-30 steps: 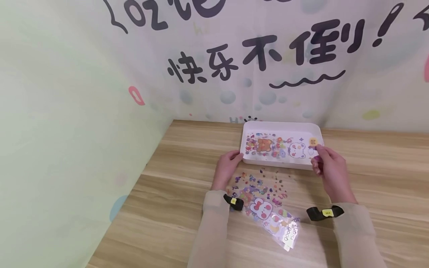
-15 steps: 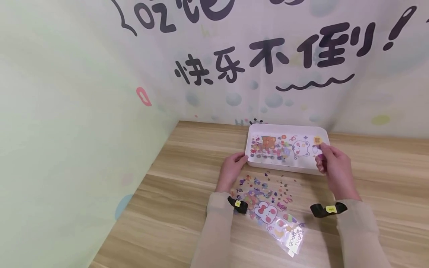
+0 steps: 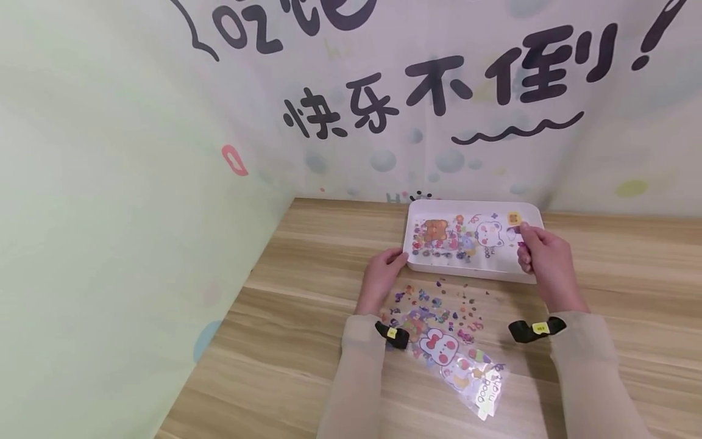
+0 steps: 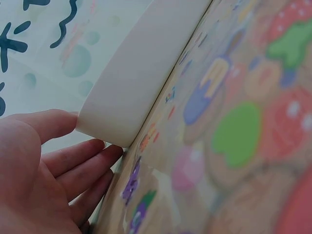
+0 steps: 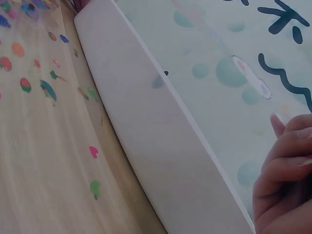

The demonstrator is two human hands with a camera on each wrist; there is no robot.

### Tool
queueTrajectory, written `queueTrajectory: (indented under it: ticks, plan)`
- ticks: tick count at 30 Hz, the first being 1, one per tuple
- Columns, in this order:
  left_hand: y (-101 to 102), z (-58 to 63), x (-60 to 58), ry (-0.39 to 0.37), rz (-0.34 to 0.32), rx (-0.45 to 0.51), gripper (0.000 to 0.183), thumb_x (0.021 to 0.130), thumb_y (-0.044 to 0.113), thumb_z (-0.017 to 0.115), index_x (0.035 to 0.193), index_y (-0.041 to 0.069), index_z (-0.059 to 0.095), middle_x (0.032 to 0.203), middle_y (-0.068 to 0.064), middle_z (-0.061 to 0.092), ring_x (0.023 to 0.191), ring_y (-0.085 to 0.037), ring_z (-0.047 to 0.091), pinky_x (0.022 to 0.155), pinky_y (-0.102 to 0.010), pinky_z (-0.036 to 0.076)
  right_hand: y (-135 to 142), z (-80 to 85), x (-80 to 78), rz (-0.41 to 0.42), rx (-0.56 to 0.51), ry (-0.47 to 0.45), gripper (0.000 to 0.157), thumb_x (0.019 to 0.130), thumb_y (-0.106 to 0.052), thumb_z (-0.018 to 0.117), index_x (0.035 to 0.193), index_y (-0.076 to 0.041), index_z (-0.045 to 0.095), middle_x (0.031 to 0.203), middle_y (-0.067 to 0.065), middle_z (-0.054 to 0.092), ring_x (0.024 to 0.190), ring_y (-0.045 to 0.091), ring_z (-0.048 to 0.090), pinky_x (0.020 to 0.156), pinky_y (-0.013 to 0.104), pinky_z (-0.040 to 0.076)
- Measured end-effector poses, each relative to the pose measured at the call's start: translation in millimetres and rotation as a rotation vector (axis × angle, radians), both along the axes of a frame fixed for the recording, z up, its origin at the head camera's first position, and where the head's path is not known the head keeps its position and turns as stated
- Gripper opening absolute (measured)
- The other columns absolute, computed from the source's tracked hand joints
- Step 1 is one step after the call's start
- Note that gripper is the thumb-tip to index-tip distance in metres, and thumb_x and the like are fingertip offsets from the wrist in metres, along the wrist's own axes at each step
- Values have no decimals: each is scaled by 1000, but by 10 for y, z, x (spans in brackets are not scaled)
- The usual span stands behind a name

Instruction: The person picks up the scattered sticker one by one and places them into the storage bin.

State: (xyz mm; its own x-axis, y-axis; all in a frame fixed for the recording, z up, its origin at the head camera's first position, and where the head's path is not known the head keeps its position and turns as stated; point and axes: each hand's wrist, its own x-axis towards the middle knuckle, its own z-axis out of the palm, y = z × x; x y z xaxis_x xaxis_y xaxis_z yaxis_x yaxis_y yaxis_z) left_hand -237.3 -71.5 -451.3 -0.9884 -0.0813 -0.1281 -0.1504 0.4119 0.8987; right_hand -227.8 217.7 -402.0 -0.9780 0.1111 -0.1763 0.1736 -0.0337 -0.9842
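Observation:
At the front left corner of the white tray (image 3: 473, 272), my left hand (image 3: 381, 274) holds on, thumb by the rim and fingertips low at the wall (image 4: 105, 100). My right hand (image 3: 548, 259) pinches the right end of a clear plastic bag (image 3: 490, 234) printed with a white bear and "good night". The bag lies over the tray's inside, and a brown bear (image 3: 436, 230) and small colourful stickers (image 3: 433, 253) show at the left. In the right wrist view, the curled fingers (image 5: 280, 178) are beyond the tray's front wall; the pinch itself is hidden.
Between the forearms, a second clear bag (image 3: 439, 347) with a rabbit and "good night" lies on the wooden table (image 3: 296, 292). Several tiny stickers (image 3: 466, 305) are scattered around it. Behind the tray hangs a printed cloth wall (image 3: 362, 161).
The right hand has lifted slightly, and the printed bag has shifted toward the back inside the tray. The left hand keeps its hold on the tray corner. The head view has shifted a little.

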Motion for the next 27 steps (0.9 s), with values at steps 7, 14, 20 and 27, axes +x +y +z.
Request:
queueTrajectory:
  ticks: [7, 14, 20, 27]
  plan:
    - [-2, -5, 9, -7, 9, 5, 36, 85, 48, 53, 114, 28, 59, 110, 10, 59, 103, -10, 53, 88, -32, 43, 4, -27, -41, 70, 156, -4, 55, 85, -50, 45, 121, -8, 46, 71, -3, 48, 61, 9, 45, 52, 20, 42]
    - [-5, -1, 7, 7, 4, 9, 36, 85, 47, 53, 114, 27, 60, 110, 10, 59, 103, -10, 53, 89, -32, 42, 13, -60, -70, 132, 192, 3, 56, 87, -49, 43, 125, -8, 42, 76, -4, 50, 67, 9, 46, 56, 20, 43]
    - [-6, -2, 2, 7, 12, 9, 36, 85, 46, 53, 114, 27, 60, 110, 11, 59, 104, -10, 53, 89, -32, 42, 15, -78, -100, 198, 268, 1, 56, 89, -49, 39, 128, -9, 40, 83, 1, 50, 72, 12, 47, 60, 22, 44]
    - [-1, -5, -6, -1, 5, 2, 34, 84, 47, 53, 113, 29, 60, 109, 11, 59, 103, -9, 53, 88, -32, 42, -19, -102, -115, 216, 367, 30, 53, 91, -46, 40, 126, -7, 44, 82, 3, 52, 69, 13, 48, 56, 24, 44]
